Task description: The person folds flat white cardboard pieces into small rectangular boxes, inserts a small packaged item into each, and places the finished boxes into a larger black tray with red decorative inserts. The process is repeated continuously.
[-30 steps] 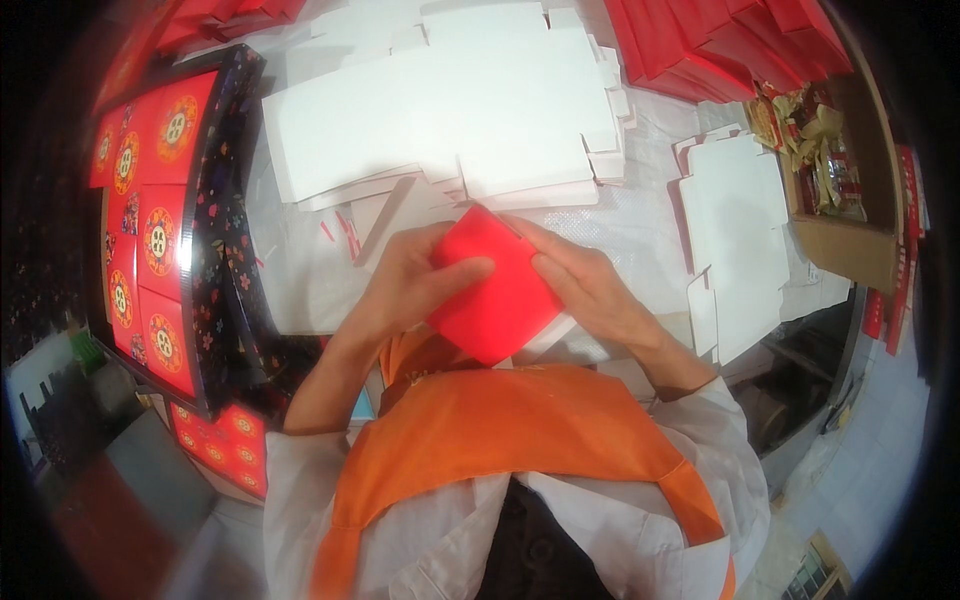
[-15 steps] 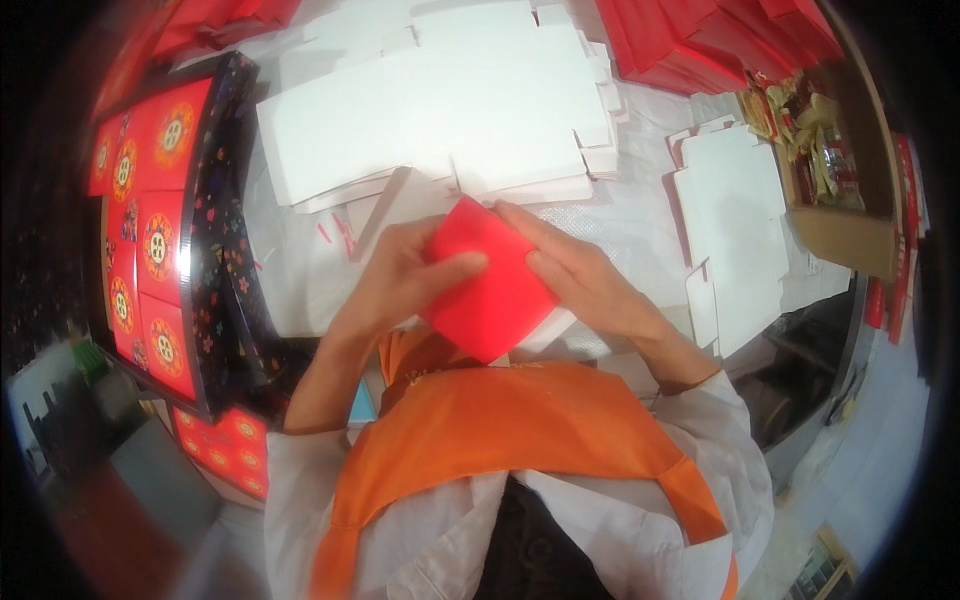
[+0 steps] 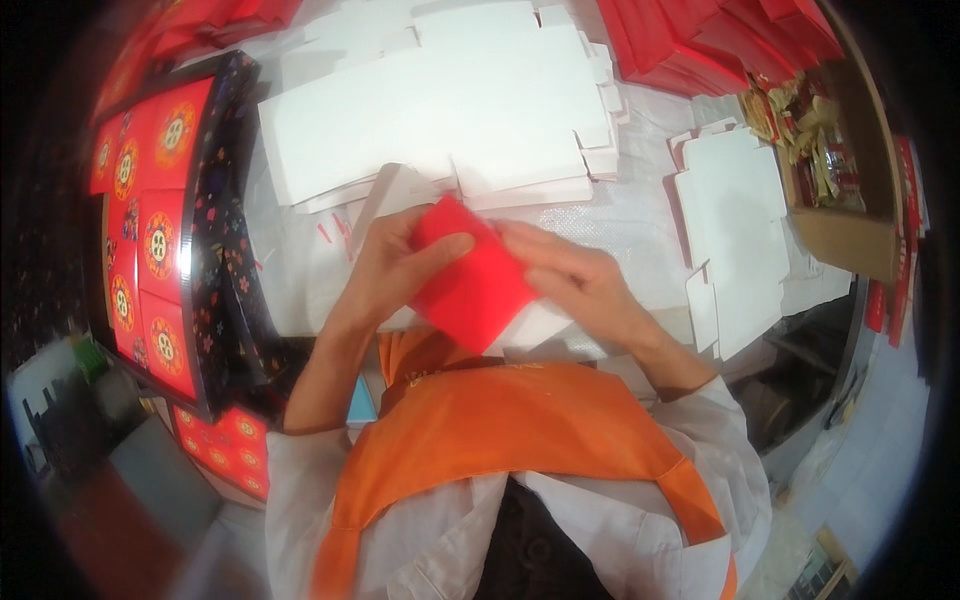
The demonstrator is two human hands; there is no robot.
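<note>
Card, red and four-sided, held cornerwise just above the lap of your orange apron. Your left hand pinches it, thumb flat on the face, fingers hidden beneath. Your right hand is half curled with its fingertips at the right-hand edge; whether they grip, you cannot tell from this view. Compared with half a second ago, the card sits slightly farther left and the right fingers are more bent, which suggests that your left hand now bears it while the right works the edge.

Note the limits around you. The top corner points toward the near edge of the white board stack, with a pale strip just behind your left hand. To your right, table covering shows as far as the smaller white stack; to your left, the dark flowered case bounds your reach.
</note>
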